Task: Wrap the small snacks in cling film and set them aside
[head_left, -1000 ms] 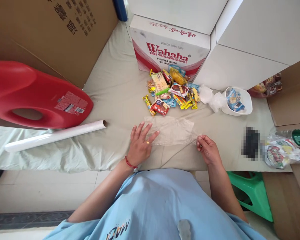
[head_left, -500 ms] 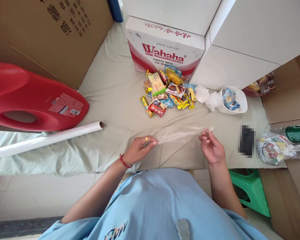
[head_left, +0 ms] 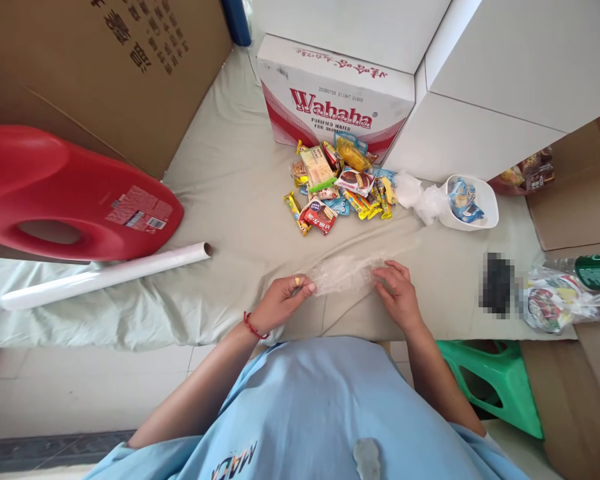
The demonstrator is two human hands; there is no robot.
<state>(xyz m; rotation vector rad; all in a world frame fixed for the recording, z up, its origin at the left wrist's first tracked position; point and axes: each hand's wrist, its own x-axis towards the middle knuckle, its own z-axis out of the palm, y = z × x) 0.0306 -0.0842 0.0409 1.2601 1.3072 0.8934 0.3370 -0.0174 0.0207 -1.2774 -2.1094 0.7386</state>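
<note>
Pinching the 9 o'clock end of a thin, clear plastic piece (head_left: 343, 275), the left hand (head_left: 279, 303) has its thumb and fingers pressed together. The right hand (head_left: 399, 295) is at the 3 o'clock end. Its fingers are bent and a little apart, touching the plastic; whether they grip it, one cannot tell. The plastic is wrinkly and stretches between both hands, over the pale cloth (head_left: 240, 193). From the plastic, a heap of wrapped snacks (head_left: 320, 217) sits at 12 o'clock, with a Wahaha box (head_left: 337, 100) right behind it. A white tub (head_left: 489, 207) is at 2 o'clock, a white roll (head_left: 110, 275) at 9 o'clock, and a green stool (head_left: 523, 393) at 4 o'clock.
</note>
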